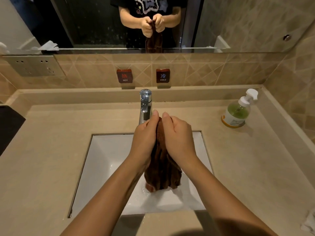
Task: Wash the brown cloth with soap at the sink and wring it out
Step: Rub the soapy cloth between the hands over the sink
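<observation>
Both forearms come in from the bottom of the frame and converge at centre, over the white sink (pixel 102 160). Left hand (pixel 144 138) and right hand (pixel 179 138) sit side by side, backs of hands toward the camera, fingers curled inward and fully closed around the top of the brown cloth (pixel 162 167). Thumbs point up and away from the camera, tips close together just below the faucet (pixel 145 103). Wrists angle slightly toward each other.

Cloth bunched into a vertical roll, gripped at its upper end between the two fists, rest hanging down between the wrists into the basin. Lower end reaches the sink bottom, centre of frame, where water shows. A paler patch at the cloth's bottom tip, cannot tell what it is.

Soap pump bottle (pixel 237 111), green liquid, white pump, stands on the beige counter (pixel 51 133) at right, well apart from the hands. HOT sign (pixel 124 76) and COLD sign (pixel 163 76) on the tiled wall above the faucet. Mirror (pixel 221 23) across the top of the frame reflects the two hands clenching the cloth.
</observation>
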A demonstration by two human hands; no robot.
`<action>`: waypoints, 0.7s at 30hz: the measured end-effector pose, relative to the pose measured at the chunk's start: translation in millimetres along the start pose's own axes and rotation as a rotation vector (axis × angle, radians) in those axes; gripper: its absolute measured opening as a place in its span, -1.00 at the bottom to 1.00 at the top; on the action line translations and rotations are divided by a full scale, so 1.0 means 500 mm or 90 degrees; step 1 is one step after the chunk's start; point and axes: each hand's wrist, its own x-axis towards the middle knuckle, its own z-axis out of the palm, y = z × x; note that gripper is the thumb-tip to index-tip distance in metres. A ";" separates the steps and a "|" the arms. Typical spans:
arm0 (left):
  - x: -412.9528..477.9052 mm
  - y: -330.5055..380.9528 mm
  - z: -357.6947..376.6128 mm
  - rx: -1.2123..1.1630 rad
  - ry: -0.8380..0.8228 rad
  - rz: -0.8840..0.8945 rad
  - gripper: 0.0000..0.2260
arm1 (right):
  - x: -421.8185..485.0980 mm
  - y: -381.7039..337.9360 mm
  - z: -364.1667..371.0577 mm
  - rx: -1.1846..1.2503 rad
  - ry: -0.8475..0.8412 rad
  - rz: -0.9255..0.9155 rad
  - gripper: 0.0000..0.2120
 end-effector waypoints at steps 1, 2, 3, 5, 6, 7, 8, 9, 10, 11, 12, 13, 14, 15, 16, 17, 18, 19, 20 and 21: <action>-0.001 0.000 0.001 -0.016 0.004 -0.004 -0.61 | -0.007 -0.001 0.002 -0.002 -0.007 -0.010 -0.55; -0.003 0.000 0.003 -0.042 -0.003 -0.015 -0.62 | -0.008 -0.001 0.003 -0.003 -0.004 -0.015 -0.56; -0.005 0.000 0.007 -0.067 -0.017 -0.027 -0.64 | -0.003 -0.001 0.002 0.001 0.008 -0.011 -0.55; -0.010 0.000 0.012 -0.094 -0.044 -0.041 -0.70 | 0.014 0.000 -0.003 0.004 0.040 0.008 -0.53; -0.011 0.000 0.014 -0.101 -0.059 -0.041 -0.71 | 0.024 0.001 -0.006 0.003 0.050 0.018 -0.53; -0.012 -0.001 0.014 -0.103 -0.072 -0.038 -0.72 | 0.032 0.003 -0.008 0.000 0.055 0.029 -0.52; -0.012 0.000 0.014 -0.099 -0.078 -0.034 -0.72 | 0.037 0.005 -0.010 -0.001 0.057 0.040 -0.53; -0.013 0.001 0.013 -0.091 -0.072 -0.031 -0.71 | 0.036 0.007 -0.010 -0.003 0.054 0.051 -0.53; -0.010 0.000 0.011 -0.081 -0.054 -0.032 -0.69 | 0.030 0.008 -0.007 -0.007 0.044 0.056 -0.53; -0.004 -0.002 0.007 -0.078 -0.027 -0.037 -0.66 | 0.018 0.008 -0.003 -0.016 0.028 0.051 -0.54; 0.001 -0.004 0.004 -0.077 0.001 -0.044 -0.64 | 0.002 0.007 0.004 -0.032 0.008 0.037 -0.54; 0.005 -0.005 0.002 -0.081 0.023 -0.051 -0.64 | -0.014 0.005 0.010 -0.055 -0.011 0.017 -0.55; 0.007 -0.006 0.000 -0.080 0.034 -0.057 -0.65 | -0.025 0.005 0.016 -0.073 -0.021 0.000 -0.55; 0.007 -0.009 -0.001 -0.075 0.033 -0.064 -0.65 | -0.025 0.006 0.019 -0.083 -0.019 -0.005 -0.56; 0.006 -0.015 0.000 -0.075 0.026 -0.071 -0.63 | -0.015 0.010 0.019 -0.090 -0.010 0.006 -0.56; 0.002 -0.021 0.003 -0.084 0.014 -0.075 -0.64 | 0.002 0.018 0.017 -0.091 0.002 0.028 -0.55; -0.003 -0.025 0.006 -0.091 -0.001 -0.075 -0.66 | 0.020 0.022 0.013 -0.086 0.013 0.051 -0.55; -0.008 -0.029 0.008 -0.091 -0.016 -0.072 -0.68 | 0.035 0.029 0.010 -0.077 0.020 0.070 -0.54; -0.010 -0.034 0.008 -0.081 -0.023 -0.068 -0.68 | 0.041 0.037 0.008 -0.069 0.020 0.079 -0.54; -0.009 -0.037 0.005 -0.068 -0.019 -0.067 -0.68 | 0.037 0.042 0.010 -0.067 0.012 0.081 -0.54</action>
